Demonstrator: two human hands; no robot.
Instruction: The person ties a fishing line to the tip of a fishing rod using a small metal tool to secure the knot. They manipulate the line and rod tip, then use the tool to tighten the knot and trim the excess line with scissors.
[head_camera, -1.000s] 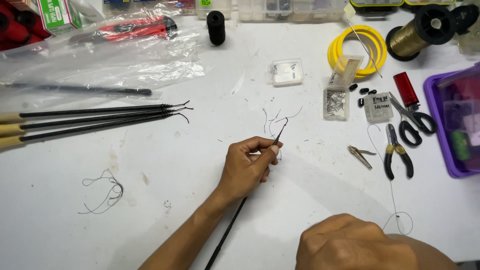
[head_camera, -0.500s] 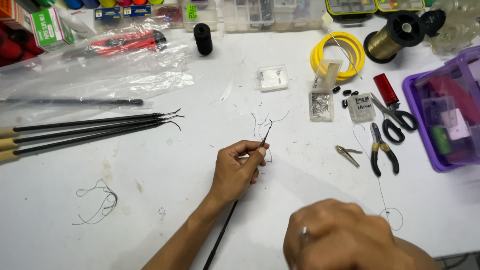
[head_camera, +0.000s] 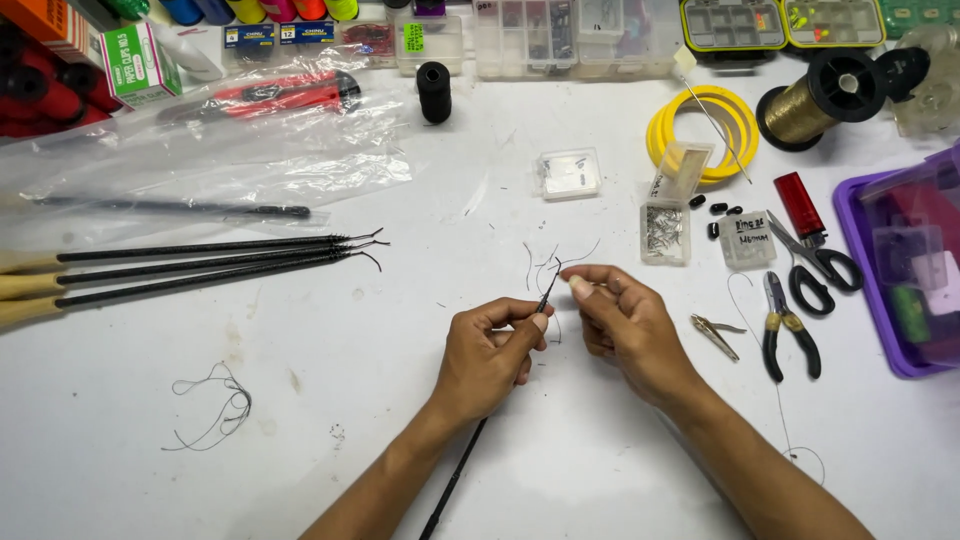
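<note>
Over a white, scuffed worktop (head_camera: 330, 400), both hands meeting at centre. Left hand (head_camera: 490, 355) closed, thumb and forefinger pinching a thin black rod (head_camera: 470, 445) near its tip, shaft running down and away toward the lower edge, past the wrist. Right hand (head_camera: 625, 320) curled just beside, fingertips pinched at the rod's tip, where fine dark thread ends (head_camera: 560, 262) fan upward; whether anything sits between those fingertips, impossible to tell. Off to the right, small tweezers (head_camera: 716, 331), black-handled pliers (head_camera: 790, 325), scissors (head_camera: 815, 262) and a red lighter (head_camera: 800, 203) lying flat. Above the hands, a small clear box (head_camera: 568, 174), closed, tiny dark pieces inside; beside it an open clear box (head_camera: 665, 232) with little metal parts, lid tipped up. A coil of yellow tubing (head_camera: 700, 125) and a spool of gold thread (head_camera: 815, 105) beyond. At the far right edge, a purple bin (head_camera: 862, 260) holding clear packets with pink and green contents. To the left, three black rods with pale handles (head_camera: 200, 262) lying side by side, a crumpled clear plastic sheet (head_camera: 200, 160) over a red tool, a loose tangle of dark thread (head_camera: 210, 405) lower down. Along the back edge, a black spool (head_camera: 434, 90) and clear compartment boxes (head_camera: 570, 35).
</note>
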